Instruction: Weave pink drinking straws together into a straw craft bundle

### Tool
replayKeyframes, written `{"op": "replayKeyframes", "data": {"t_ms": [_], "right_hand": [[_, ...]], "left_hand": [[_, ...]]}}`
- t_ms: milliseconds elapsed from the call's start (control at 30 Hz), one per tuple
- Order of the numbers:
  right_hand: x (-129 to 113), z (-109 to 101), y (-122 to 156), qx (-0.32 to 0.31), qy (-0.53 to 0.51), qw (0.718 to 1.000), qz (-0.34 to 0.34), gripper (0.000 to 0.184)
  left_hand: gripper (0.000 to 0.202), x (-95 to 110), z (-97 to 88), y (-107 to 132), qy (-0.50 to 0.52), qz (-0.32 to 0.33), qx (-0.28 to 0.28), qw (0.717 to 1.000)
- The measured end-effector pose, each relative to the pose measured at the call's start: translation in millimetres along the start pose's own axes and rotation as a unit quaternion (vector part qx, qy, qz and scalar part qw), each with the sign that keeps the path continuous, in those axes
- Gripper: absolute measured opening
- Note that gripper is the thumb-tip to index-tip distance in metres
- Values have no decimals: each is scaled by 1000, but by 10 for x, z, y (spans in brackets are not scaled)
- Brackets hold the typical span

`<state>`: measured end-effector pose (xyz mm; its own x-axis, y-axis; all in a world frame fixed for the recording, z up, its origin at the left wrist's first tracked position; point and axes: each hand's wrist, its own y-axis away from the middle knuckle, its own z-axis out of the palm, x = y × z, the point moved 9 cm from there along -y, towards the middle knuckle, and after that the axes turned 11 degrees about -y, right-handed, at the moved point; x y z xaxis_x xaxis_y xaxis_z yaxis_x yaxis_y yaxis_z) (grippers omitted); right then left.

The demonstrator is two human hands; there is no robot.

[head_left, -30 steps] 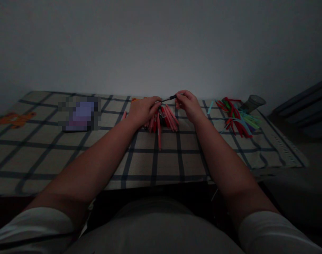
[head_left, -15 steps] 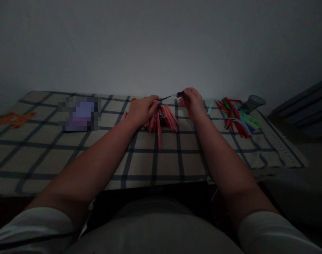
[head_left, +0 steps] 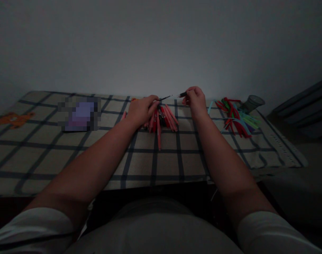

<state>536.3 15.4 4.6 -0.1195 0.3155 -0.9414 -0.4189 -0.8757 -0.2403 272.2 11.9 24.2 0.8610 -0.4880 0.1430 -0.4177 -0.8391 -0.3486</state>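
My left hand (head_left: 143, 110) is closed around a slim dark pen-like rod (head_left: 165, 97) that points up and to the right. My right hand (head_left: 196, 100) pinches a short black pen-like piece (head_left: 182, 94), its narrow end facing the rod. A small gap separates the two. Beneath and beside my left hand lies a bundle of pink, red and dark pens (head_left: 161, 121), spread like a fan on the cloth; my left hand covers part of it. A bit of orange (head_left: 134, 99) shows behind that hand.
A checked cloth (head_left: 166, 164) covers the table, against a wall. To the left lie an orange cut-out shape (head_left: 15, 120) and a blurred purple item (head_left: 81, 114). On the right are red, green and blue strips (head_left: 233, 118) and a dark translucent cup (head_left: 253, 102) on its side.
The rod and the black piece, joined half a second ago, are now apart. My right hand has moved slightly right with the black piece. My left hand has stayed in place.
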Motion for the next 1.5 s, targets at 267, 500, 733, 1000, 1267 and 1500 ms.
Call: {"op": "replayKeyframes", "data": {"t_ms": [267, 500, 733, 1000, 1267, 1500], "right_hand": [[23, -72, -19, -22, 241, 970, 4, 12], [153, 29, 28, -131, 480, 867, -23, 47], [133, -59, 42, -125, 499, 857, -20, 78], [154, -274, -62, -91, 544, 834, 4, 27], [249, -265, -3, -140, 575, 803, 64, 18], [-16, -226, -72, -68, 476, 876, -48, 19]], "left_hand": [[51, 5, 9, -9, 0, 10, 0, 1000], [52, 19, 9, -2, -3, 10, -4, 1000], [52, 11, 18, -6, -8, 8, -5, 1000], [54, 9, 45, -13, -16, 10, -15, 1000], [54, 14, 44, -15, -16, 16, -12, 1000], [52, 31, 45, -11, -17, 25, -16, 999]]}}
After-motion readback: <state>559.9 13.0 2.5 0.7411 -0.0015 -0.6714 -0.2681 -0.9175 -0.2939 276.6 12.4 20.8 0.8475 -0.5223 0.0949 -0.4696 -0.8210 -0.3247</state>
